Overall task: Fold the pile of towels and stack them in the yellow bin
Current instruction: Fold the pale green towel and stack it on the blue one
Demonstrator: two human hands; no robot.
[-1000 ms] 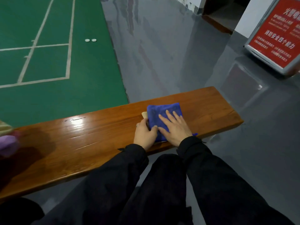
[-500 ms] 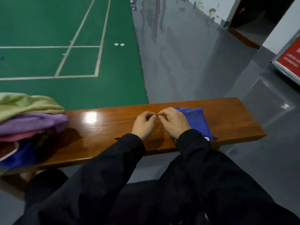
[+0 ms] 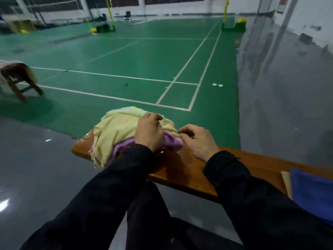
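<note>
On the bench [image 3: 180, 170], left hand [image 3: 149, 131] grips yellow towel [image 3: 117, 130]; right hand [image 3: 197, 141] curled, empty

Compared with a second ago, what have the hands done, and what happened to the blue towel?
Both hands left the folded blue towel, which now lies alone at the right end of the bench, and moved left to the pile. The left hand now grips the yellow towel on top; the right hand is beside it, fingers curled at the pile's edge, its hold unclear. The purple towel is still underneath the yellow one.
</note>
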